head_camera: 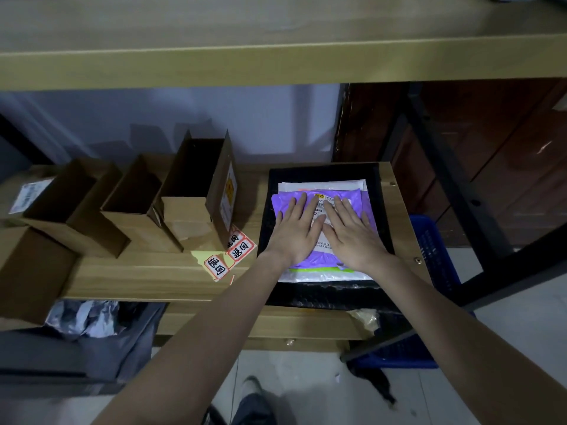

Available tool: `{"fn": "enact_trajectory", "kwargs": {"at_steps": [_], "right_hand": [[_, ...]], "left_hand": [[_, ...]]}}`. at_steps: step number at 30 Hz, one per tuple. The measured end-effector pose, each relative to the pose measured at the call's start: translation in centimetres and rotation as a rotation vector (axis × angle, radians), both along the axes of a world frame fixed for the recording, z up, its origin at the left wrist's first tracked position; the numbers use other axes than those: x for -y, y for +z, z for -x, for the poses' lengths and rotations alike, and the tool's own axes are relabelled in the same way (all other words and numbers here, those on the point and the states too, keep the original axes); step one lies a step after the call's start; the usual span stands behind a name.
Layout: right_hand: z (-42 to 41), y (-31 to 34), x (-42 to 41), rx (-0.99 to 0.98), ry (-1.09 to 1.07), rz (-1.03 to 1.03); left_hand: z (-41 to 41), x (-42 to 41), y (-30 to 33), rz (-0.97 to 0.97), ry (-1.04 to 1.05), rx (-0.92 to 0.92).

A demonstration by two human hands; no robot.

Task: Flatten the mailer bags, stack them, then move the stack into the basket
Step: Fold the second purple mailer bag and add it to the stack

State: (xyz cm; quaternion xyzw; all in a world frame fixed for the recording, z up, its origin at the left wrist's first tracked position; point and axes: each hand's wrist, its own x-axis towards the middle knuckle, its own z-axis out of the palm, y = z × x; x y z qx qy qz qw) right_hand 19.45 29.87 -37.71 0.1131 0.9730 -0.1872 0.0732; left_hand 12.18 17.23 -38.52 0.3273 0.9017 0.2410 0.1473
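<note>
Left hand [295, 233] and right hand [352, 237], fingers straight, press the purple mailer [283, 204] flat atop the stack; blue basket [435, 250], right of them, awaits transfer.

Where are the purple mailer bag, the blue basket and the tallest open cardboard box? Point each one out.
purple mailer bag [283, 204]: head view, on its bare far-left corner.
blue basket [435, 250]: head view, on its slatted wall beside the shelf.
tallest open cardboard box [225, 191]: head view, on its labelled right side.

Two hands [294, 233] [352, 237], three stacked mailers — purple [319, 259], white [322, 185], black [325, 294] — five cardboard boxes [196, 191], three red-bordered labels [242, 248], one blue basket [435, 256].
</note>
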Motion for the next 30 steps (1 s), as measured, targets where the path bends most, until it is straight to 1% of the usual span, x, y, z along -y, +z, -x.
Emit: {"fn": "enact_trajectory", "kwargs": {"at_steps": [7, 21, 30], "right_hand": [[-0.2, -0.8, 0.0, 0.027, 0.006, -0.049], [0.1, -1.1, -0.1, 0.045, 0.008, -0.047], [0.2, -1.2, -0.1, 0.066, 0.014, -0.061]], "left_hand": [[-0.2, 0.1, -0.1, -0.021, -0.005, 0.033], [0.0, 0.1, -0.4, -0.032, -0.009, 0.084], [0.0, 0.1, -0.6, -0.1, 0.01, 0.128]]}}
